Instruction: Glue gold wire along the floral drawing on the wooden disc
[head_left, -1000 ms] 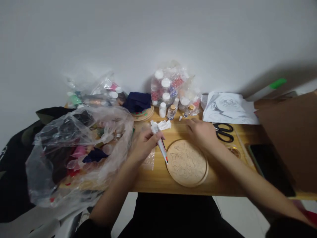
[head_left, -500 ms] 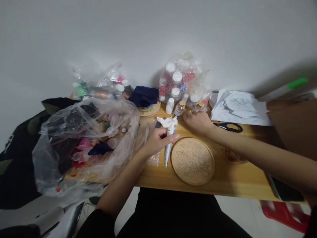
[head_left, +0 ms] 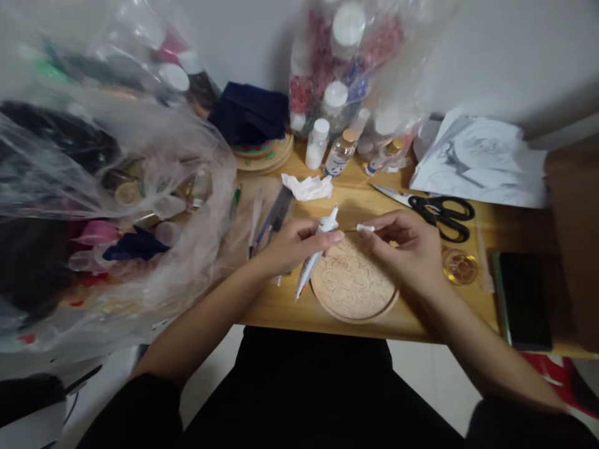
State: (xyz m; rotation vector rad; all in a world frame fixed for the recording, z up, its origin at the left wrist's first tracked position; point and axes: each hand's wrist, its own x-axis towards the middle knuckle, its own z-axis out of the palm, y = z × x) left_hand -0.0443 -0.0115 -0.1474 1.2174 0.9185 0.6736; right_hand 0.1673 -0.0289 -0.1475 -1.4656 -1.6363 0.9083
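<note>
White and slim, the tube (head_left: pixel 309 268) rests in the left hand (head_left: pixel 291 248), pinched between thumb and fingers, its long axis slanting from 7 o'clock up to an uncapped nozzle (head_left: pixel 334 214) at 1 o'clock; the right hand (head_left: pixel 414 249) pinches a small white cap (head_left: pixel 365 228) by its fingertips, held roughly along the 9-to-3 line, apart from the nozzle and at about 4 o'clock from it; the left hand is the nearer to that nozzle; between and below the two hands, a round wooden disc (head_left: pixel 353 287) with floral lines lies on the wooden table (head_left: pixel 269 312); from the disc, crumpled tissue (head_left: pixel 309 188) sits at 11 o'clock, small bottles (head_left: pixel 340 154) at 12, black-handled scissors (head_left: pixel 444 212) at 2, an amber spool (head_left: pixel 461 267) and a dark phone (head_left: pixel 524 299) at 3, a clear plastic bag (head_left: pixel 206 243) of oddments at 10; beyond stands a pale grey wall (head_left: pixel 486 56).
</note>
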